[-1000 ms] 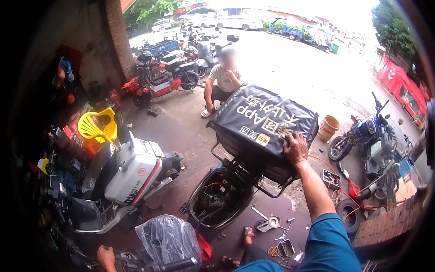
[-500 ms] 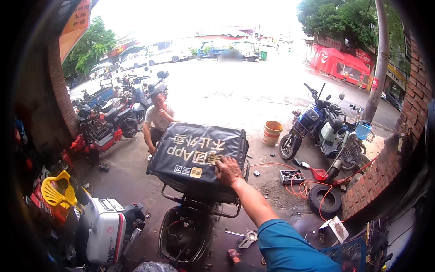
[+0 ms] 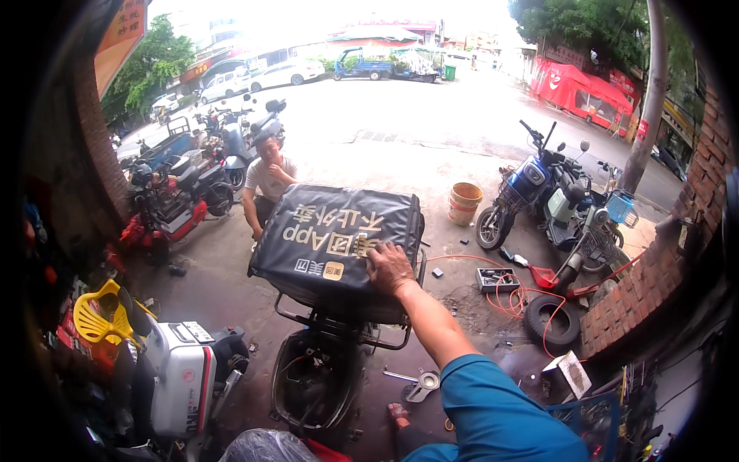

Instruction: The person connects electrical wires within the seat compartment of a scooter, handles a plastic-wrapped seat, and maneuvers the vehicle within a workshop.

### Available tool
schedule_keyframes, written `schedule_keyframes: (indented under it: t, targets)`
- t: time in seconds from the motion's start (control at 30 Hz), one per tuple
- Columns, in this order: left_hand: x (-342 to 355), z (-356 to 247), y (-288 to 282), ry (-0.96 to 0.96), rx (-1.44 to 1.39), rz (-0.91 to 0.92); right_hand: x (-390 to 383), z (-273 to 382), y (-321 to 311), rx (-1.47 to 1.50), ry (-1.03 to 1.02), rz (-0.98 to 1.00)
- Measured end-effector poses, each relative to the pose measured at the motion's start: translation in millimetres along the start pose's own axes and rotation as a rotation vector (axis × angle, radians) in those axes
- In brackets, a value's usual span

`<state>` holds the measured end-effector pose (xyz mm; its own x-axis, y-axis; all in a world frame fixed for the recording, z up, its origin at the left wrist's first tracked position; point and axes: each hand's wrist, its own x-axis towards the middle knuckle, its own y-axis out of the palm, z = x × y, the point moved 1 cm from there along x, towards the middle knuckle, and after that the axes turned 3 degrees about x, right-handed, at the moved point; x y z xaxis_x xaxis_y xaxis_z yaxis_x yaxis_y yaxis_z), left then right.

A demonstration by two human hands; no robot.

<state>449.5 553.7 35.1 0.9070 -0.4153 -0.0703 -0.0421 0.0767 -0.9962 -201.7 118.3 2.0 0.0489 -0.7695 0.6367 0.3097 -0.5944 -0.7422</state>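
My right hand (image 3: 390,266) rests palm down on the near right part of a black, soft-sided delivery box (image 3: 308,266) with pale lettering on its lid. Its fingers are slightly bent and spread, and hold nothing. The box sits on a metal rear rack (image 3: 385,341) of a two-wheeler. On the near side of the rack gapes a dark open compartment (image 3: 317,385) with wires inside. Below it, grey crinkled plastic (image 3: 265,446) covers something at the lower edge. My left hand is out of view.
Beyond the box crouches a person (image 3: 269,181), one hand near the chin. At right are a bucket (image 3: 465,204), parked scooters (image 3: 554,192), a toolbox (image 3: 497,280), an orange hose (image 3: 523,304) and a tyre (image 3: 552,323). A white-boxed scooter (image 3: 181,377) stands left.
The whole scene sits higher in the picture, and more of the plastic cover shows below. My right hand stays on the box lid.
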Motion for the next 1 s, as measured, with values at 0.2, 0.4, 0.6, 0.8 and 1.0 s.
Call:
schedule_keyframes:
  t: [0.2,0.4,0.6,0.8,1.0]
  targets:
    - [-15.9,34.3,1.2,-0.106,0.004,0.005,10.7,19.0,-7.1,0.009,-0.039,-0.007]
    - [-4.2,-21.0,9.2,0.01,-0.026,-0.163,-3.2,-6.3,-21.1,-0.056,0.015,-0.018]
    - [4.4,-9.6,14.2,0.001,-0.046,-0.152,0.1,6.1,-14.1,-0.026,0.006,0.013]
    - [-1.2,-11.0,11.7,0.014,-0.044,-0.164,5.4,5.8,-19.8,-0.025,-0.019,-0.025]
    - [-0.3,-5.6,10.8,-0.009,-0.055,-0.131,0.6,6.9,-17.6,-0.01,-0.013,0.011]
